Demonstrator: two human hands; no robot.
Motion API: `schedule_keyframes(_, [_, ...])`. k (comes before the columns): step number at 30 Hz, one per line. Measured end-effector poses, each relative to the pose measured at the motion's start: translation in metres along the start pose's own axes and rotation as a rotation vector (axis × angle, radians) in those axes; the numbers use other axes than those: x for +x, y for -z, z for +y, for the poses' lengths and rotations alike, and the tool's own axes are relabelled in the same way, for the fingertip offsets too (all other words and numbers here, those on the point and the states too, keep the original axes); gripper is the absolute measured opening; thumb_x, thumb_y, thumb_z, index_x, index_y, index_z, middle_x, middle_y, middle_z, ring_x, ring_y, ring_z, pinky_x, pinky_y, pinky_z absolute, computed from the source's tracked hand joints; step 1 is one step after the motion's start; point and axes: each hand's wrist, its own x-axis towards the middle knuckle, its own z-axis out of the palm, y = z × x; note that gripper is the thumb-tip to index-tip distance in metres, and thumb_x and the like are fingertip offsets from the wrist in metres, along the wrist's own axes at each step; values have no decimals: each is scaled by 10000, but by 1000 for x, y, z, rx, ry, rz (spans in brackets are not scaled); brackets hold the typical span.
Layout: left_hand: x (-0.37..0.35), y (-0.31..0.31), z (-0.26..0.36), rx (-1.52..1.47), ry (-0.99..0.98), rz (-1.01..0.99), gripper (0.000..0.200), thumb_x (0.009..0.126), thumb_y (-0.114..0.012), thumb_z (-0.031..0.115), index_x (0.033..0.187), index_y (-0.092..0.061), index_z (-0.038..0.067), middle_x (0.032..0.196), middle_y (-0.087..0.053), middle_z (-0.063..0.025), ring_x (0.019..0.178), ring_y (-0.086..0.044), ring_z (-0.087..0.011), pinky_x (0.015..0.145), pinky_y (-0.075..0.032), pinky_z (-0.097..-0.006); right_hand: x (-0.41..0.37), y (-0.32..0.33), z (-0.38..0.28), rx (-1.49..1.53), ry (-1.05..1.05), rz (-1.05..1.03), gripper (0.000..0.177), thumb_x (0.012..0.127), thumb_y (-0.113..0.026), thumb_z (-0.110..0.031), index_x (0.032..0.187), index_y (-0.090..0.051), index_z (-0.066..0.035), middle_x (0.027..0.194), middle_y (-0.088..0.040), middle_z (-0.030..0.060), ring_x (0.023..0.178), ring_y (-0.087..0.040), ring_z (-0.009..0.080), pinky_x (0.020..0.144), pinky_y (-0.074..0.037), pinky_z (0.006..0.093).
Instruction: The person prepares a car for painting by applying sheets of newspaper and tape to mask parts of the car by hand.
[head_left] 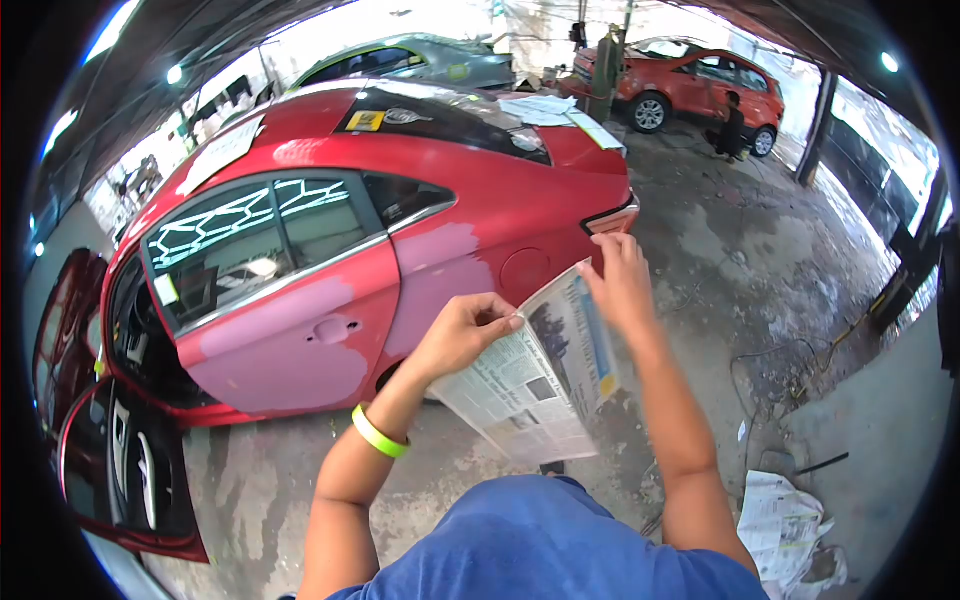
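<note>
A folded newspaper hangs in front of my chest, its two halves opened into a V. My left hand, with a yellow-green band on the wrist, pinches its upper left corner between thumb and fingers. At the upper right edge, my right hand grips the sheet with thumb and bent fingers. Just beyond stands a red car with dull pink patches on its rear door and rear side panel. The newspaper covers part of the car's lower rear.
An open front door juts out at left. Papers lie on the car's trunk. Crumpled newspaper lies on the floor at lower right, near a cable. A person crouches beside an orange-red car farther back.
</note>
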Motion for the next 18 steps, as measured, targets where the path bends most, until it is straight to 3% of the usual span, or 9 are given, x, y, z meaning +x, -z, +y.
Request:
schedule_keyframes(2, [15,-25,-30,-44,-38,225,197,1031,-791,189,1069,-779,-4,905,-743,17,837,-646,-72,755,-538,-271,-4,25,-28,461,-231,-127,266,975,-778,-193,1171,-710,-26,1075,-688,152,1049,-675,343,914,-549,439])
schedule_keyframes(3, [21,-32,-43,-39,-7,266,186,1014,-810,186,1077,-782,13,991,-751,-17,902,-645,-71,761,-524,-260,-6,39,-35,592,-242,-256,261,968,-787,-198,1152,-723,-26,1120,-701,164,1059,-680,349,938,-547,443])
schedule_keyframes(5, [27,-52,-40,124,-148,404,149,988,-822,164,1075,-789,49,1110,-747,-70,997,-671,-120,921,-543,-333,-24,42,-35,528,-78,-377,262,968,-791,-197,1157,-736,-25,1140,-729,168,1113,-685,356,954,-545,459])
schedule_keyframes(7, [33,-64,-26,340,-349,488,135,971,-824,153,1067,-790,63,1194,-734,-105,1081,-680,-167,1044,-505,-414,-31,30,-20,537,-62,-430,269,985,-779,-156,1193,-728,6,1106,-747,145,1006,-734,289,880,-579,391])
schedule_keyframes(11, [55,-55,-13,551,-414,318,134,956,-819,145,1057,-782,65,1187,-762,-123,1095,-723,-233,1209,-390,-555,-24,22,13,809,-266,-647,232,1017,-752,-158,1159,-715,22,1037,-753,145,927,-730,265,854,-571,385])
schedule_keyframes(12, [61,-47,-12,541,-268,197,146,984,-799,144,1077,-763,37,1082,-789,-129,1001,-751,-228,1094,-503,-489,-22,19,18,838,-251,-627,226,1027,-742,-162,1148,-708,27,1033,-750,158,911,-728,278,840,-569,391])
schedule_keyframes(15, [79,-51,0,396,-201,192,159,1013,-774,140,1105,-745,14,956,-787,-139,874,-755,-239,918,-578,-406,-14,5,32,951,-214,-539,212,1045,-728,-170,1110,-696,29,1005,-746,170,886,-721,282,808,-558,408])
schedule_keyframes(16, [87,-52,-6,399,-265,201,179,1029,-765,148,1116,-735,-5,941,-781,-155,833,-741,-232,761,-581,-362,-12,0,37,994,-205,-505,209,1049,-726,-172,1096,-692,28,993,-746,169,881,-719,279,798,-553,413])
schedule_keyframes(18, [97,-57,0,395,-170,209,186,1029,-766,156,1117,-735,-5,944,-781,-157,819,-733,-229,761,-578,-370,-8,-8,50,955,-193,-561,218,1057,-722,-184,1098,-683,26,944,-736,170,840,-704,270,775,-545,408])
